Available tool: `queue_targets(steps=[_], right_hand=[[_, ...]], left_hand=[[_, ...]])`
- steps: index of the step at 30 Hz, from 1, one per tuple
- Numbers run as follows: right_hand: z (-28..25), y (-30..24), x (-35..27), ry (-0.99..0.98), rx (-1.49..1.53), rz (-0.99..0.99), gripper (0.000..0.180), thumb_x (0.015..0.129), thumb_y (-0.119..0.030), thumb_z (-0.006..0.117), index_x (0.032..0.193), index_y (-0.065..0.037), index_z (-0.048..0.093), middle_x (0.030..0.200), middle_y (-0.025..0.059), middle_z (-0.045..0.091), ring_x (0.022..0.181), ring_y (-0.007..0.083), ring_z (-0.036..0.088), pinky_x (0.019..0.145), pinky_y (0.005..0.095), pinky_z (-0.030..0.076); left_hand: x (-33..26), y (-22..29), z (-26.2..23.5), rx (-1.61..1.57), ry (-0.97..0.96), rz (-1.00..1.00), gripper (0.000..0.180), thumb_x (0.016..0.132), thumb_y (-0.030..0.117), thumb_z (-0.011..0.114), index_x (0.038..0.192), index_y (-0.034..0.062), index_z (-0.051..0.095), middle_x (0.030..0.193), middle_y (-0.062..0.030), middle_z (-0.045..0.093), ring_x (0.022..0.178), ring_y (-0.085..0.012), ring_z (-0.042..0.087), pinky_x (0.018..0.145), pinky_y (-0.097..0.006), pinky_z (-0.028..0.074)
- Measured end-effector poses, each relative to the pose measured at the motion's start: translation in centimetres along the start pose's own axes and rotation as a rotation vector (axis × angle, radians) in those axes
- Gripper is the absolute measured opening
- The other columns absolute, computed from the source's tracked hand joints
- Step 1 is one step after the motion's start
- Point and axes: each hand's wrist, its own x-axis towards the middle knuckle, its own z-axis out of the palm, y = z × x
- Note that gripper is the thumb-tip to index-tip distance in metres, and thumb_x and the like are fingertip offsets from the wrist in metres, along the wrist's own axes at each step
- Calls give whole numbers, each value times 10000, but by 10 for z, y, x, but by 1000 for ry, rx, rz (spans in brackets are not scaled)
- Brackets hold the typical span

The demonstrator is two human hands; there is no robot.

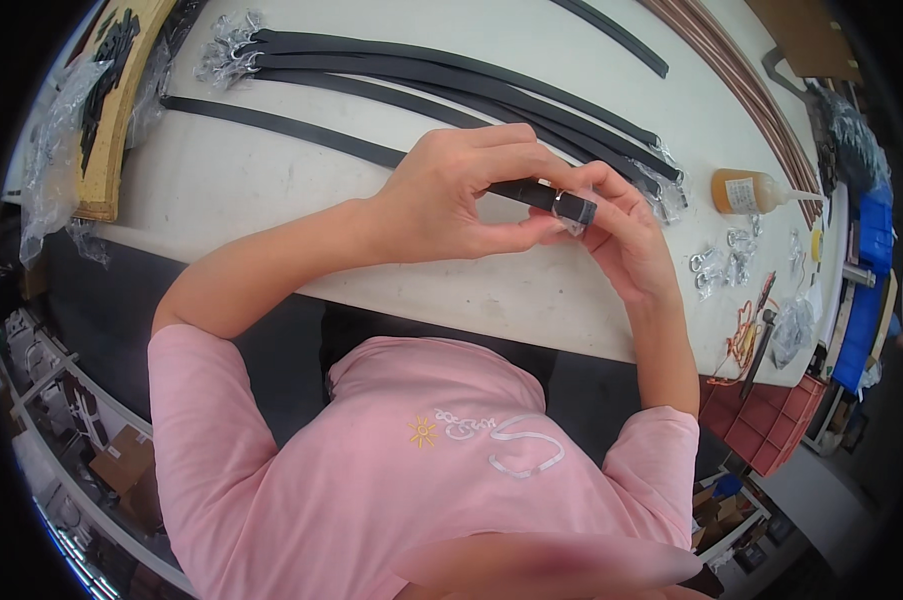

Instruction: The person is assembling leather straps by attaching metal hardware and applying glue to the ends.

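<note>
**Two hands closing on the end of a black strap at a white workbench**

A person in a pink shirt (401, 470) is leaning over a white table (221, 180), both hands meeting above its near half. The left hand (446, 195) is curling its fingers and thumb around a black strap (536, 195), while the right hand (621, 230) is pinching the strap's end, where a small clear plastic wrap and a metal loop are sitting against the fingertips. The strap is being held just above the tabletop, near the middle of the view, and its tail is running back to the upper left across the table.

Behind the hands, a bundle of long black straps (421, 75) is lying in a fan, their buckle ends wrapped in crinkled clear plastic (226, 45) at the upper left. To the right, a small amber bottle (746, 190) with a pale label and a thin nozzle is lying on its side, close to a scatter of metal buckles (721, 260) in clear bags. A tan board (121, 100) carrying dark pieces is resting at the table's left edge, partly sheathed in plastic film.

The bench's near edge is bending across the frame just below the forearms, and bare white surface is opening to the left of the hands. Blue bins (866, 290) are standing past the right end, a red gridded tray (771, 420) below them, and cardboard boxes (126, 465) are sitting on the floor at lower left.
</note>
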Motion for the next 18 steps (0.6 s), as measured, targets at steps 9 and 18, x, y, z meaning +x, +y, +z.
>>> queue_targets(steps=[9,18], right_hand=[[6,-18,11,-108,-28,-32,236,974,-164,640,1138,5,641,1109,104,704,1006,194,697,850,409,613],[11,-6,24,-193,62,51,442,814,-306,850,1059,-7,636,1007,77,681,852,157,675,823,369,600]], left_hand=[[3,0,-10,-82,48,-88,314,762,20,787,1062,51,698,906,-11,622,661,-65,500,488,-218,332],[-2,3,-10,-139,44,-34,367,770,17,831,1113,112,745,995,-15,571,709,-18,475,460,-162,290]])
